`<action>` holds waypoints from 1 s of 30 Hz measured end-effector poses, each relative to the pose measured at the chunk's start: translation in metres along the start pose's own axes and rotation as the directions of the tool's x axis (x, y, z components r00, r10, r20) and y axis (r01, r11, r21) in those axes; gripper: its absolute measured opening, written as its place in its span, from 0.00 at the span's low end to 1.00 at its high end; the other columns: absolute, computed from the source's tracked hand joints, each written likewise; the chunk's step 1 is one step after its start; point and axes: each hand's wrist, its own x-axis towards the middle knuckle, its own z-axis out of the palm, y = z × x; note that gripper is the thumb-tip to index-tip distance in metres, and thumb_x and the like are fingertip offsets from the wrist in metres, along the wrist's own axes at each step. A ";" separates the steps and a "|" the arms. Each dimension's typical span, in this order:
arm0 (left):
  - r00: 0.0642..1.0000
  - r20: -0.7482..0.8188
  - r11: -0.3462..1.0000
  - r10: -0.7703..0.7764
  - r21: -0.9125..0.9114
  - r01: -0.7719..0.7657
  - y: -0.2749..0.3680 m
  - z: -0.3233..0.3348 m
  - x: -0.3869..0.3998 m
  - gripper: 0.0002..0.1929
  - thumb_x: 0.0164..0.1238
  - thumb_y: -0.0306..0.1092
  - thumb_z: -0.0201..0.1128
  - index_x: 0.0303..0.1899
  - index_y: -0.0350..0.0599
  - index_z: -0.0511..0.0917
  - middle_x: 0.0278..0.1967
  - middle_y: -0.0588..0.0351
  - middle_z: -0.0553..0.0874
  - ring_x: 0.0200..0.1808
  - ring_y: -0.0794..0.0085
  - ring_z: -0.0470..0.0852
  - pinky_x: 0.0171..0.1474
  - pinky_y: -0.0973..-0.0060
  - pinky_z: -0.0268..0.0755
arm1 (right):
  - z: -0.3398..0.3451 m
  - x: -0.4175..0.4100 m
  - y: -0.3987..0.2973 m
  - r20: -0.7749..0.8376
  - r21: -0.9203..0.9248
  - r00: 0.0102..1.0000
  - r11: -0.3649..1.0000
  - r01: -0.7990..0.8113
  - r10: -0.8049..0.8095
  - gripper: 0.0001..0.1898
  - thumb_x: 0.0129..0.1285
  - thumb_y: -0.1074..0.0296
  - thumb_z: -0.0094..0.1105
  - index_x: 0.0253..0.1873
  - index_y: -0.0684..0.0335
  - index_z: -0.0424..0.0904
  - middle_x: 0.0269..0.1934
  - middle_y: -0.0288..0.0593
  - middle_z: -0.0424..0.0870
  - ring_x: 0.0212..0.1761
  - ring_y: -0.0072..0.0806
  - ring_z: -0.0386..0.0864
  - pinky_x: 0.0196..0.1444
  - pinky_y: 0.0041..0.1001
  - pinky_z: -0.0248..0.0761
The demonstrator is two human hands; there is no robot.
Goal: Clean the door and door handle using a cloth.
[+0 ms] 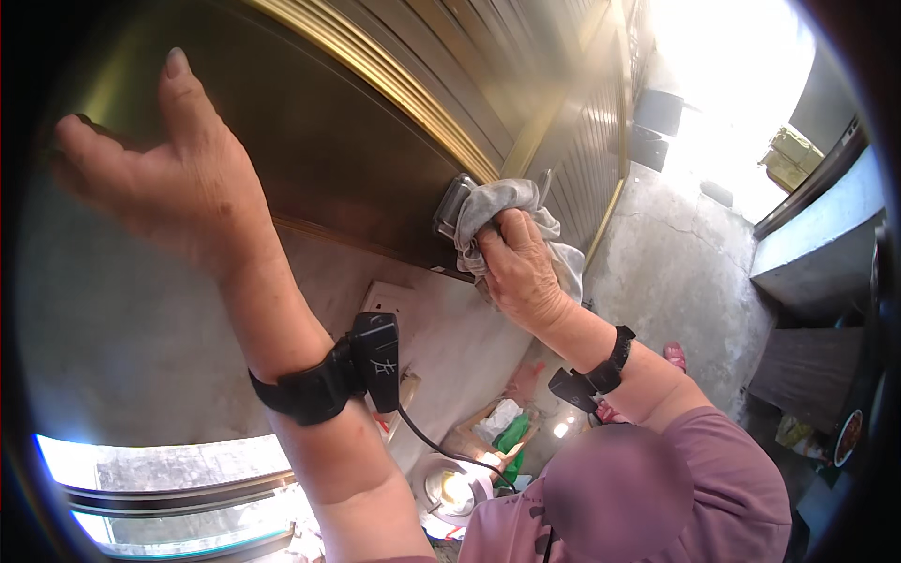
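Note:
My right hand (522, 271) grips a bunched grey cloth (501, 198). The cloth is wrapped against a metal fitting (454, 207), apparently a handle or lock, at the edge of a dark door panel (352, 155) with gold-coloured trim (405, 88). Part of that fitting is hidden behind the cloth. To the left, my left hand (190, 169) is raised in front of the dark panel and the grey wall. Its thumb stands apart from the fingers, which fade into shadow at the picture's rim, and nothing shows in it.
On the wall below the panel is a white socket plate (386, 298). Lower down are a cardboard box (461, 440) with plastic bags and a round appliance or pot (449, 489). Concrete floor (676, 239) leads to a bright doorway. A small dark table (806, 369) stands at the right.

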 end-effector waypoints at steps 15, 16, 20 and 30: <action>0.999 -0.033 0.992 0.038 -0.123 -0.042 0.010 -0.002 0.001 0.30 0.66 0.42 0.69 0.59 0.29 0.66 0.53 0.40 0.71 0.54 0.50 0.76 0.54 0.59 0.76 | -0.024 0.024 0.007 0.204 -0.044 0.978 0.998 0.052 -0.042 0.22 0.49 0.75 0.61 0.53 0.60 0.75 0.45 0.44 0.72 0.50 0.40 0.72 0.62 0.40 0.64; 0.999 -0.033 0.992 0.039 -0.116 -0.043 0.010 -0.003 0.003 0.30 0.66 0.42 0.69 0.59 0.29 0.66 0.53 0.40 0.71 0.54 0.50 0.76 0.54 0.59 0.76 | -0.022 0.031 0.005 0.109 0.019 0.993 0.999 0.033 -0.035 0.22 0.48 0.75 0.62 0.52 0.60 0.75 0.45 0.45 0.72 0.50 0.41 0.73 0.60 0.40 0.64; 0.998 -0.014 0.992 0.061 -0.108 -0.062 0.013 0.001 -0.002 0.29 0.66 0.42 0.69 0.58 0.32 0.67 0.53 0.41 0.71 0.55 0.51 0.76 0.54 0.60 0.76 | -0.017 0.020 0.017 0.048 -0.049 0.998 0.998 0.041 -0.039 0.16 0.49 0.73 0.61 0.46 0.60 0.74 0.42 0.43 0.72 0.48 0.39 0.73 0.53 0.35 0.65; 0.996 -0.022 0.996 0.083 -0.033 -0.084 0.002 0.000 -0.002 0.34 0.66 0.45 0.69 0.62 0.29 0.63 0.54 0.39 0.71 0.55 0.47 0.75 0.55 0.58 0.76 | -0.048 0.045 0.011 0.595 -0.297 0.800 0.904 0.309 -0.077 0.13 0.54 0.62 0.68 0.42 0.57 0.78 0.39 0.36 0.75 0.47 0.31 0.77 0.52 0.33 0.64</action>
